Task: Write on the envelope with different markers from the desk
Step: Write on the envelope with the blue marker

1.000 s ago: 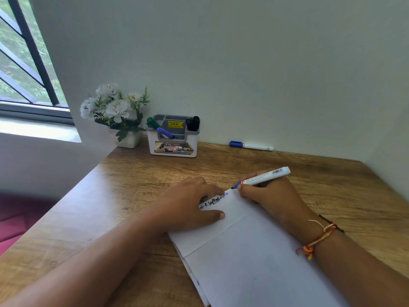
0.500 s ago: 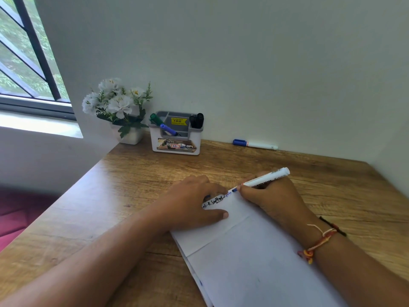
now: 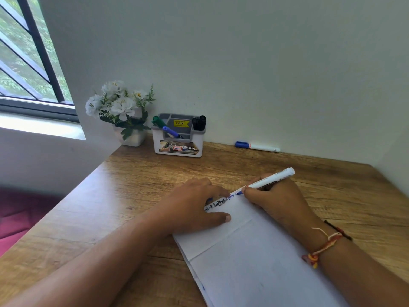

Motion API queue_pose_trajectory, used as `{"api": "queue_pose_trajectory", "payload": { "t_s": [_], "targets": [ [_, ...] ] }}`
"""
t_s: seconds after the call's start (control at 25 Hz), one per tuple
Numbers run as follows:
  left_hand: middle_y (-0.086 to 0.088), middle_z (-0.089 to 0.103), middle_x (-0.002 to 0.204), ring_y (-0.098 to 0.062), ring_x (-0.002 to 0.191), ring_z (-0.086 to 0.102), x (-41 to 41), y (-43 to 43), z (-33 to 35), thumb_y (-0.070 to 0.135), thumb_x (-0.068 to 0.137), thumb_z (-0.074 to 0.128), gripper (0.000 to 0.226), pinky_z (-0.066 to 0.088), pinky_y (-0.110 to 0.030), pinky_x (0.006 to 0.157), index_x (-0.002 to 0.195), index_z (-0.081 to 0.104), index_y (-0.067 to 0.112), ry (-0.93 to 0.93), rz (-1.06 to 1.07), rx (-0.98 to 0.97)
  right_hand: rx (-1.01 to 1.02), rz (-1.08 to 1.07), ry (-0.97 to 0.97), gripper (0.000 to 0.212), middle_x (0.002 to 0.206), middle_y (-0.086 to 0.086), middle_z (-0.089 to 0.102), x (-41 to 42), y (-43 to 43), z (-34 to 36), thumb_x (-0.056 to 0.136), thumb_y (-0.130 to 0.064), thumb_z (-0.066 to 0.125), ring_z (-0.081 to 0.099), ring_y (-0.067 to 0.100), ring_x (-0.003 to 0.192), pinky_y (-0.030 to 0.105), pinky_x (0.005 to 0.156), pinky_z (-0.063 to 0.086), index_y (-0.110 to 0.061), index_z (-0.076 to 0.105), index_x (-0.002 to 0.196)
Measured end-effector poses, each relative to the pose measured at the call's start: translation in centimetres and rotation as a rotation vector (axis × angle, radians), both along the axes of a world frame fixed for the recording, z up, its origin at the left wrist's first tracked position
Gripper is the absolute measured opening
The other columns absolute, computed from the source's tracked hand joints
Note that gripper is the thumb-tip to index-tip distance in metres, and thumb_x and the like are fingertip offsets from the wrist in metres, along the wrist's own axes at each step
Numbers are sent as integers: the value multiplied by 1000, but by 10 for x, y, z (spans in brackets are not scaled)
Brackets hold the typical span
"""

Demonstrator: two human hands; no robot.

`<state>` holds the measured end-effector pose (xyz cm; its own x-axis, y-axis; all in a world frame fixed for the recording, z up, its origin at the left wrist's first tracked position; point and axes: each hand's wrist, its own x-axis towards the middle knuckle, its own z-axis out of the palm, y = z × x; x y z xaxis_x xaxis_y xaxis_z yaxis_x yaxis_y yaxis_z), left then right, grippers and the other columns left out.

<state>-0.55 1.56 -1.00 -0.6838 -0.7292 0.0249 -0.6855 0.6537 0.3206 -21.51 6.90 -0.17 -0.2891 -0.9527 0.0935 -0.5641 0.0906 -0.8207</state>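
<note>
Blue ink [image 3: 230, 196] now runs slightly further along the top edge of the envelope [image 3: 254, 262] than it did a second ago, following on from the black lettering [image 3: 215, 204]. The tip of the marker [image 3: 270, 179] has advanced rightward with it.

Finding: a second colour is going down, so the task appears well under way, with at least two markers used. The words are too small to read, and it cannot be confirmed that the tip is touching the paper at this instant.

Right hand [image 3: 276, 202]: the grip is closed round the marker, pinching it low on the barrel, which tilts up and away to the right.

Left hand [image 3: 194, 207]: palm down, pressing the envelope's upper left corner to the table [image 3: 132, 196]; its position is unchanged.

The envelope lies flat on the table under both hands. The line of writing runs between them, its fresh end just left of the right-hand grip.

Spare markers stand in the holder [image 3: 179, 140] at the wall, well apart from the hands. A capped marker [image 3: 256, 147] lies on the table to the holder's right.
</note>
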Motion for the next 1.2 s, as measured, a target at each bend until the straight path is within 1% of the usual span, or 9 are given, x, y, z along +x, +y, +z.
{"api": "queue_pose_trajectory", "payload": {
  "t_s": [0.08,0.16,0.36,0.56,0.68,0.8,0.92,1.0,1.2],
  "targets": [
    [11,54,118,-10,109,45,0,0,0,67,89,53,59,42,-32,89,145,40,49,3,2,0,-2,1,7,5,61,-8,68,0,0,0,80,-20,77,62,-7,54,8,41,39,-20,77,75],
    [11,55,118,-10,109,46,0,-1,-1,67,90,54,59,42,-31,90,145,40,49,3,4,1,-3,0,4,5,61,-8,69,0,0,-1,80,-21,77,63,-5,55,8,41,39,-20,77,75],
    [12,54,116,-9,108,46,1,-1,-2,67,89,53,59,40,-31,90,144,40,50,8,2,1,3,-36,-56,6,70,-4,73,-3,1,-2,81,-26,79,67,10,65,12,46,42,-20,77,81],
    [13,54,116,-8,105,44,1,-2,-2,67,89,54,59,40,-31,89,144,40,51,4,4,3,12,-31,40,5,69,-4,72,1,1,0,79,-24,76,65,6,62,11,44,41,-21,76,76],
    [13,54,115,-8,105,45,1,-2,-3,68,89,54,59,41,-32,90,144,41,51,9,2,8,13,-27,15,4,70,-4,72,0,2,1,80,-24,77,66,5,63,11,45,42,-21,76,77],
    [13,54,116,-8,106,44,1,-2,-3,67,89,54,60,40,-31,89,144,41,49,11,-3,10,-5,-47,-22,2,72,-2,74,-1,2,0,81,-23,78,70,11,69,17,50,47,-21,77,80],
    [12,55,117,-8,106,45,1,-2,-2,67,89,54,60,40,-30,88,145,41,49,4,-3,9,4,-47,25,2,70,-3,72,1,1,-1,80,-22,76,67,8,66,11,46,43,-21,77,78],
    [12,55,116,-9,105,45,1,-2,-2,66,90,54,60,40,-31,89,145,40,49,1,-5,7,0,-51,16,3,70,-4,72,0,1,-2,80,-23,77,68,8,66,12,47,43,-21,76,78],
    [12,55,116,-9,107,46,1,-2,-1,66,90,54,59,42,-32,91,145,41,48,9,-5,9,2,-54,33,5,69,-5,71,-1,0,-3,80,-23,77,66,8,65,10,43,40,-22,74,76]
  ]
}}
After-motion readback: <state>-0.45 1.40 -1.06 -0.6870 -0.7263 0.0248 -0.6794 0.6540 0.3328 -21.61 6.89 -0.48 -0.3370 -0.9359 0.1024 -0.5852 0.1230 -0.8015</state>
